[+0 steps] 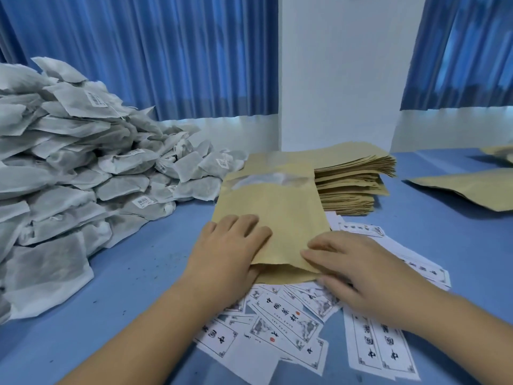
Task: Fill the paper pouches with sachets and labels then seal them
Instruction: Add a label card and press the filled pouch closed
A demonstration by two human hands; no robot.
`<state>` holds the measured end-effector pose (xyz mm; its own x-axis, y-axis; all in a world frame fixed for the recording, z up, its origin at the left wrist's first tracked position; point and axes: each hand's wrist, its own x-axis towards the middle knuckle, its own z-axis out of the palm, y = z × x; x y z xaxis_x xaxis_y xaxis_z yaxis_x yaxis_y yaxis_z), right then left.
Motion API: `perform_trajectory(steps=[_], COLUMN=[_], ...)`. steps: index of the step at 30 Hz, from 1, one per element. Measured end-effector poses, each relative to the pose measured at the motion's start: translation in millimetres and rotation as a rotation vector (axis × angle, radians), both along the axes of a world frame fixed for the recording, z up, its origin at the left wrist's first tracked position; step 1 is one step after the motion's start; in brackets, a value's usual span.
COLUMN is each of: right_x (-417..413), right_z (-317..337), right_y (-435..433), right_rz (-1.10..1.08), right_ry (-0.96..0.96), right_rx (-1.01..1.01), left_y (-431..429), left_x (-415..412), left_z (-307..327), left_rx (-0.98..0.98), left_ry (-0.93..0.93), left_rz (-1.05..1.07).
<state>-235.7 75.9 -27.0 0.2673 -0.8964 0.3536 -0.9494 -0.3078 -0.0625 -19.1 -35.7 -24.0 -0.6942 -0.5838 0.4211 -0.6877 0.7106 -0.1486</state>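
Now, left hand [232, 247]: lying palm-down on the kraft paper pouch [270, 220], fingers together and flat, thumb tucking under the near edge, so it is pinching that edge
Right hand [358, 269]: resting fingers-first on the pouch's near right corner, fingers pressed against the paper; whether it is gripping or only pressing, cannot tell
Pouch: lying flat on the blue table [144, 262], clear window strip at its far end, near edge overlapping the scattered printed labels [286, 320]
Sachets [69, 173]: sitting in a big grey heap at the left, apart from the pouch
Empty pouches [352, 179]: sitting stacked just behind the held one
More pouches [469, 187]: lying flat at the far right
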Motion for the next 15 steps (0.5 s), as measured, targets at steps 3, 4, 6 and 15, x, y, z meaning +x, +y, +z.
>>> perform_trajectory(steps=[3,4,6,15], right_x=[7,9,13,11], right_z=[-5,-7,-12,-6], right_y=[-3,-3,-3,-4], right_rz=[0.074,0.087,0.106,-0.013], right_ry=[-0.105,-0.126,-0.148,-0.137], right_rx=[-0.018,-0.014,0.003,-0.127], left_y=[-1,-1,-2,-6], left_x=[-7,-9,-11,-10], left_z=[-4,-4,-4,-5], left_rx=[-0.049,-0.086,-0.142,-0.113], left_ry=[-0.014,-0.007,0.003,0.179], left_rz=[0.068,0.079,0.073,0.003])
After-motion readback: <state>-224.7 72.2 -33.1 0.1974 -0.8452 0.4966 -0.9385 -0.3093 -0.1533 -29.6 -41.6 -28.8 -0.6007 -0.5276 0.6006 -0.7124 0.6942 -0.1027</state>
